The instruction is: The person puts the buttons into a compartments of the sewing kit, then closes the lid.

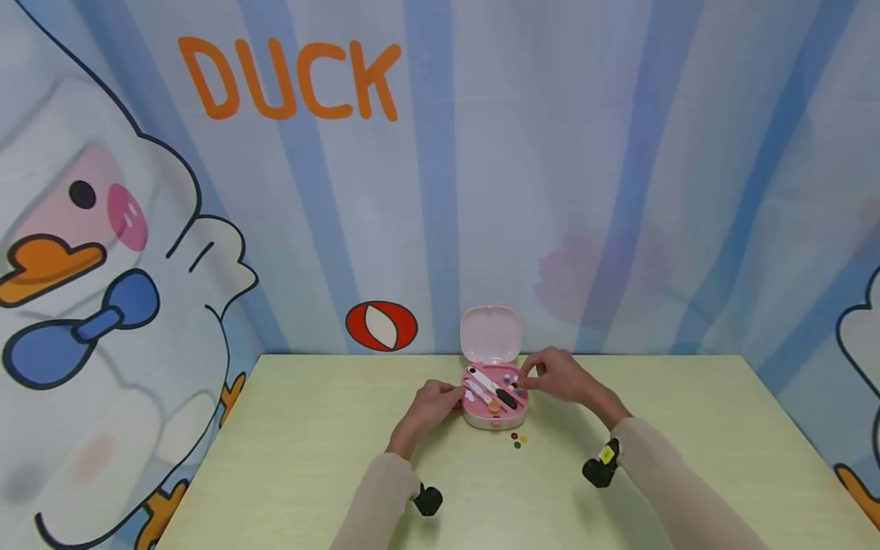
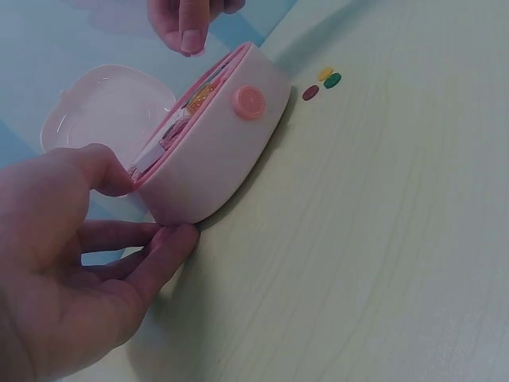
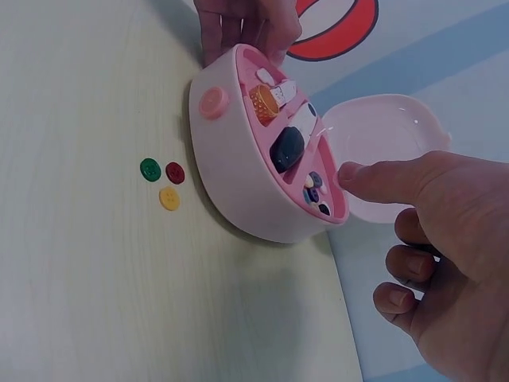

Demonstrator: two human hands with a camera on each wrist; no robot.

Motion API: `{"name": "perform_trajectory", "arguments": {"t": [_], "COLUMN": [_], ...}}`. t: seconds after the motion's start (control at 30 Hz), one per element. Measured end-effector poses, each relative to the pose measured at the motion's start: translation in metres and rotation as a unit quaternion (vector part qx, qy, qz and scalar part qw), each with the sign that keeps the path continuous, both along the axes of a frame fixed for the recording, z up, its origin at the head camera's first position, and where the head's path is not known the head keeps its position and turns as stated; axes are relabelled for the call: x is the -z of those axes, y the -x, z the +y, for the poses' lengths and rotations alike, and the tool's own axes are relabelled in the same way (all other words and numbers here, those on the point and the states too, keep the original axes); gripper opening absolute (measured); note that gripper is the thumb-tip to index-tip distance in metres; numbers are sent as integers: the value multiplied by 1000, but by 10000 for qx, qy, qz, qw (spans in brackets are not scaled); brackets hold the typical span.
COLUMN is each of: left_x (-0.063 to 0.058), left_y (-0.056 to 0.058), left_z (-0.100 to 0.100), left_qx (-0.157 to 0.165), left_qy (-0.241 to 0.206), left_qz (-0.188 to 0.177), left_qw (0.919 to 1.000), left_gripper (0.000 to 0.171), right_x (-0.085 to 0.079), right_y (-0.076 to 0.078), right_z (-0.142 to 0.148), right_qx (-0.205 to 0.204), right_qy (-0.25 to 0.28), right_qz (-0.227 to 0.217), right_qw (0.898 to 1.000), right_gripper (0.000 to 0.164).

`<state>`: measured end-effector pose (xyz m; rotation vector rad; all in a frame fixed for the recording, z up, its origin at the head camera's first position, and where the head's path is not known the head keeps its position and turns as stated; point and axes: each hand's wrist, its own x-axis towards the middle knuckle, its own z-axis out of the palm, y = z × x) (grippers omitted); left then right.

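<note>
A small pink-and-white sewing box (image 1: 495, 418) stands on the table with its lid (image 1: 491, 334) raised. My left hand (image 2: 87, 247) grips its left side, thumb on the rim and fingertips low on the wall. My right hand (image 3: 453, 239) is at the opposite side, one digit straight over the rim beside a compartment of small buttons (image 3: 313, 188) and the other fingers loosely curled; nothing shows in it. A white tool with a black end (image 3: 287, 149) lies across the middle compartment, near an orange spool-like piece (image 3: 263, 104).
Three loose buttons lie on the table before the box: a green button (image 3: 150, 169), a red button (image 3: 175, 173) and a yellow button (image 3: 169, 199). A duck-printed curtain (image 1: 495, 153) hangs along the back edge of the pale table (image 1: 330, 428), close behind the lid.
</note>
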<state>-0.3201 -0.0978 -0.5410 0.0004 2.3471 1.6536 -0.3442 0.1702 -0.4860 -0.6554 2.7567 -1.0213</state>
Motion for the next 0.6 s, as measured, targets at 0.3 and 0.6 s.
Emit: {"name": "perform_trajectory", "arguments": {"t": [0.3,0.6], "left_x": [-1,-1], "left_y": [0,-1], "left_z": [1,1], "left_qx": [-2,-13], "left_qy": [41,126], "left_qz": [-12,41], "left_qw": [10000,9999], "left_gripper": [41,40], "right_x": [5,2], "right_y": [3,-4], "right_z": [-1,2], "right_qx": [143,130], "right_qy": [42,60], "right_qz": [-89,63], "right_qw": [9998,9999], "right_gripper": [9,20]}}
